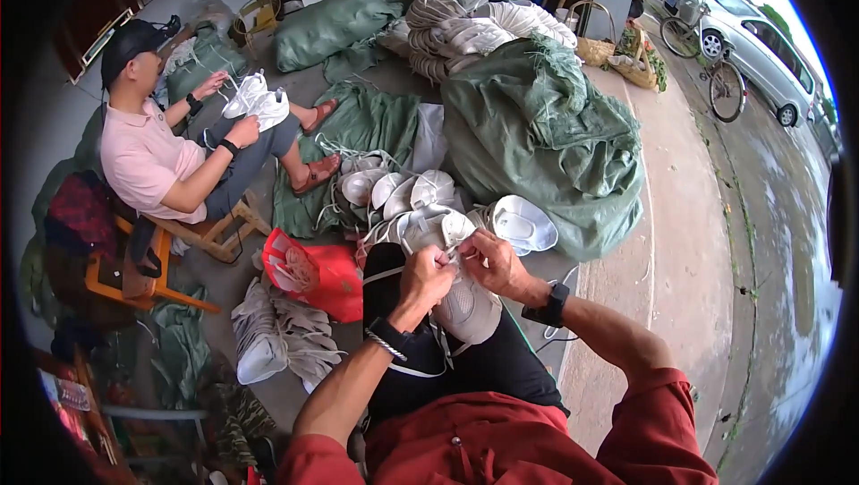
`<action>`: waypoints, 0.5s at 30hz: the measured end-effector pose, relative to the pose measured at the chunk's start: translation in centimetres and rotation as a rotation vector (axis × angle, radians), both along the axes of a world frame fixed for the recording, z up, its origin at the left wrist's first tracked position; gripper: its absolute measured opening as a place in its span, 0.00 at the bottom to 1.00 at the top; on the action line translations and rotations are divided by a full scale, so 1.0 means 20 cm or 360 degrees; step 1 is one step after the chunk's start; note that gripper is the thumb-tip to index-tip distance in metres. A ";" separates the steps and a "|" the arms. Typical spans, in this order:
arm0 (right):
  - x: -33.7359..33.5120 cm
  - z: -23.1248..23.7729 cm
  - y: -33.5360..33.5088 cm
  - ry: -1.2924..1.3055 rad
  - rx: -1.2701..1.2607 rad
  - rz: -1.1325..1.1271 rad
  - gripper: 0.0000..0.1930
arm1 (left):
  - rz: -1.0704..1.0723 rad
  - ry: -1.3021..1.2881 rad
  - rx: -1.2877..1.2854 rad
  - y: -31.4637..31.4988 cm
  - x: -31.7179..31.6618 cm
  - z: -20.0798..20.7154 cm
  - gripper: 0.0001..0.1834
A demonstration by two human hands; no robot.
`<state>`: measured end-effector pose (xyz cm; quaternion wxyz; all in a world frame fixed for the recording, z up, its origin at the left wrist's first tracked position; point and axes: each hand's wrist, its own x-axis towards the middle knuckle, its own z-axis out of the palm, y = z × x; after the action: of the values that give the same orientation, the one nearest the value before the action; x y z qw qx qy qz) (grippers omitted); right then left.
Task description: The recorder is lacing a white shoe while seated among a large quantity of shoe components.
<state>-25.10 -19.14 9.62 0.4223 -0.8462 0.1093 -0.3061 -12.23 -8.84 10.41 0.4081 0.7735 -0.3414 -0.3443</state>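
A white-and-grey shoe upper [471, 306] lies on my dark-trousered lap, its mesh toe toward me. My left hand [426, 281] is closed in a pinch at the upper's lacing opening. From the other side my right hand [497, 265] pinches at the same place, fingertips almost meeting the left ones. A thin white shoelace runs between the fingers, partly hidden by them; loose lace hangs over my left thigh. Just beyond my knees sit several more white shoe uppers [388, 190], with a stack of nested ones [523, 224] to the right.
Left of my legs stand a red bag [338, 281] and a bundle of laced uppers [279, 333]. A seated co-worker [161, 154] handles a white upper. A big green sack [546, 145] and piled uppers [483, 33] stand ahead. Outside are a bicycle [716, 73] and a silver car [761, 51].
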 end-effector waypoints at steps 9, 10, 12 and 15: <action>0.00 -0.01 -0.01 0.0049 0.0012 0.0077 0.11 | -0.0248 -0.0101 -0.0061 0.01 0.04 0.04 0.06; 0.00 -0.01 0.00 0.0063 0.0050 0.0097 0.11 | -0.0463 -0.0293 -0.0140 0.06 0.06 0.04 0.06; 0.00 -0.01 -0.01 0.0075 0.0053 0.0092 0.11 | -0.0558 -0.0309 -0.0326 0.11 0.08 -0.01 0.07; -0.01 0.01 -0.02 0.0091 0.0032 0.0074 0.11 | -0.0279 0.0390 -0.0161 0.13 0.05 0.08 0.05</action>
<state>-25.35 -19.49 9.75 0.4344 -0.8527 0.1046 -0.2708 -11.24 -6.15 12.00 0.4537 0.6714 -0.3721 -0.4526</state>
